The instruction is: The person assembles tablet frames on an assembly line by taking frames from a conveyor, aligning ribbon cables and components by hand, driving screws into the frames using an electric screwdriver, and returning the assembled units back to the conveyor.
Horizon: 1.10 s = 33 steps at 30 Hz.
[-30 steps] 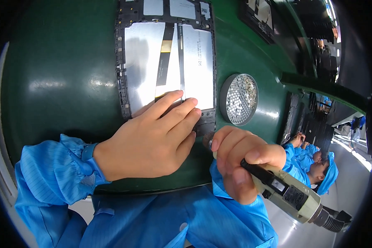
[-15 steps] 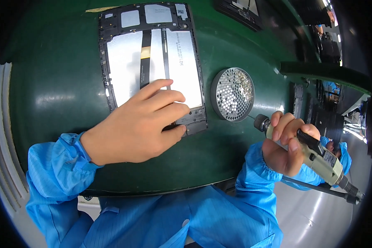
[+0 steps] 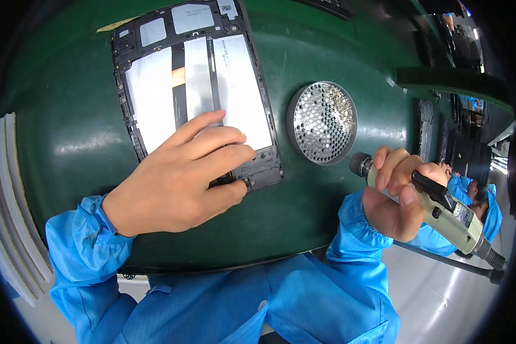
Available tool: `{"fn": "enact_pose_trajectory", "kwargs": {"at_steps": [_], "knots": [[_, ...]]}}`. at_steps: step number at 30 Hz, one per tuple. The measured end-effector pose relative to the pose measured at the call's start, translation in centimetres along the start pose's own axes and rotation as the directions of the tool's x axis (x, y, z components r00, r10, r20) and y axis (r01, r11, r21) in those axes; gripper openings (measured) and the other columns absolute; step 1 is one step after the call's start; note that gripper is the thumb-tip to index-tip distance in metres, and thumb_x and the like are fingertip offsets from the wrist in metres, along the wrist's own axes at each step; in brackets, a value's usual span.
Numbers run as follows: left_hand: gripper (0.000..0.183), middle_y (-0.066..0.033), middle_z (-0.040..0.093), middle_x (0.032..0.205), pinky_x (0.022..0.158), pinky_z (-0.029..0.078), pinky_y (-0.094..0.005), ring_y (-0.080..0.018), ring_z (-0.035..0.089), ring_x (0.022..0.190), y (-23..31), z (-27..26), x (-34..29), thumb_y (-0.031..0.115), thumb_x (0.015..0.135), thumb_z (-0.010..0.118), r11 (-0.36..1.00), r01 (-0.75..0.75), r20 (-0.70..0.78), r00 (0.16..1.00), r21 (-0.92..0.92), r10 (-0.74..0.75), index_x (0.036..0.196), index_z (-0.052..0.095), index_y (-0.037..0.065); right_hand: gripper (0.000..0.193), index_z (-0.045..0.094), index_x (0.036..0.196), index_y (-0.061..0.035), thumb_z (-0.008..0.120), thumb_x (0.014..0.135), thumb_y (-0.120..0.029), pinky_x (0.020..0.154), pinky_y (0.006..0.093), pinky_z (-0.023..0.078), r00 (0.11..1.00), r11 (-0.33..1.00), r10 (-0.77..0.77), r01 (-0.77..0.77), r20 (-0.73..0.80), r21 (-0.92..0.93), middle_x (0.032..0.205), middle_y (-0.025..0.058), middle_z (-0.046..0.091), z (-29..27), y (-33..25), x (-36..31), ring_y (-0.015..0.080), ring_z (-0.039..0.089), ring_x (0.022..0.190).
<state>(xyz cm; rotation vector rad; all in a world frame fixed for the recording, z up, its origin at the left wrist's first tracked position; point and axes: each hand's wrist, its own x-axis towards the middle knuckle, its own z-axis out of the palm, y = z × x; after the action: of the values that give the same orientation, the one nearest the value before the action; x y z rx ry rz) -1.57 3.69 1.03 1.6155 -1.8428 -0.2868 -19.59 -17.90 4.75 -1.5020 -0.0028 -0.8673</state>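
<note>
An opened tablet (image 3: 243, 92), with silver battery panels and black flex strips in a black frame, lies on the green table. My left hand (image 3: 180, 172) rests over its lower part with fingers spread, gripping nothing. Its fingertips are on or just above the panels and the lower frame; the palm hides the tablet's lower left corner. My right hand (image 3: 398, 189) is wrapped round a pale green electric screwdriver (image 3: 444, 221). The thin bit points at the lower right rim of a round screw tray (image 3: 292, 123). Contact between bit and tray is hard to tell.
Small silver screws (image 3: 341, 106) are heaped at the tray's right side, and others sit in its holes. A green-edged shelf (image 3: 453, 83) stands at the right. Beyond it is another person in blue (image 3: 490, 212). White curved panels (image 3: 11, 212) line the left.
The view has shifted and tilted a little, so the tablet and my left hand appear further left. Both hands keep their holds; the bit stays by the tray's rim.
</note>
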Motion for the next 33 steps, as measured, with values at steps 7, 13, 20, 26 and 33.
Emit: {"fn": "enact_pose_trajectory", "kwargs": {"at_steps": [7, 13, 20, 26, 33], "knots": [[0.019, -0.0154, 0.058, 0.110, 0.100, 0.037, -0.0594, -0.0354, 0.053, 0.114, 1.3, -0.5, -0.3, 0.008, 0.063, 0.077, 0.997, 0.046, 0.026, 0.999, 0.054, -0.048, 0.080, 0.068, 0.008, 0.039, 0.050, 0.114, -0.0041, 0.056, 0.076, -0.006, 0.068, 0.0408, 0.043, 1.000, 1.000, -0.017, 0.017, 0.001, 0.001, 0.066, 0.0085, 0.049, -0.3, 0.1, -0.2, 0.0203, 0.050, 0.060], [0.035, -0.0176, 0.053, 0.120, 0.100, 0.035, -0.0597, -0.0387, 0.048, 0.119, 4.0, 0.9, -3.0, 0.008, 0.064, 0.075, 0.963, 0.192, -0.104, 0.979, 0.191, -0.175, 0.099, 0.068, 0.008, 0.035, 0.050, 0.111, -0.0037, 0.057, 0.076, -0.007, 0.067, 0.0401, 0.043, 0.996, 0.999, -0.033, 0.031, -0.080, -0.026, 0.064, 0.0080, 0.050, 0.0, -0.3, 0.1, 0.0197, 0.050, 0.059], [0.036, -0.0180, 0.046, 0.132, 0.099, 0.027, -0.0675, -0.0428, 0.037, 0.128, 4.7, 2.5, -2.7, 0.016, 0.076, 0.069, 0.859, 0.271, -0.081, 0.962, 0.433, -0.262, 0.112, 0.066, 0.019, 0.034, 0.049, 0.109, -0.0027, 0.060, 0.077, -0.007, 0.064, 0.0393, 0.043, 0.991, 1.000, -0.023, 0.022, -0.129, -0.010, 0.063, 0.0066, 0.049, 0.1, -0.1, -0.4, 0.0186, 0.049, 0.057], [0.035, -0.0199, 0.042, 0.135, 0.097, 0.025, -0.0713, -0.0488, 0.034, 0.127, 4.1, 0.9, -2.3, 0.017, 0.079, 0.066, 0.770, 0.396, -0.139, 0.915, 0.500, -0.380, 0.114, 0.066, 0.021, 0.033, 0.048, 0.109, -0.0029, 0.059, 0.078, -0.005, 0.065, 0.0376, 0.045, 0.986, 0.999, -0.036, 0.033, -0.162, -0.022, 0.066, 0.0080, 0.052, -0.5, -0.2, -0.6, 0.0185, 0.051, 0.058], [0.040, -0.0219, 0.047, 0.131, 0.094, 0.042, -0.0469, -0.0406, 0.047, 0.119, -10.1, -5.9, 0.6, 0.011, 0.082, 0.062, 0.639, 0.480, -0.414, 0.871, 0.601, -0.265, 0.120, 0.063, 0.024, 0.035, 0.048, 0.108, -0.0027, 0.057, 0.075, 0.001, 0.067, 0.0385, 0.047, 0.987, 1.000, -0.024, 0.023, -0.158, -0.010, 0.071, 0.0102, 0.053, -1.1, -0.1, -0.7, 0.0196, 0.053, 0.061]]}}
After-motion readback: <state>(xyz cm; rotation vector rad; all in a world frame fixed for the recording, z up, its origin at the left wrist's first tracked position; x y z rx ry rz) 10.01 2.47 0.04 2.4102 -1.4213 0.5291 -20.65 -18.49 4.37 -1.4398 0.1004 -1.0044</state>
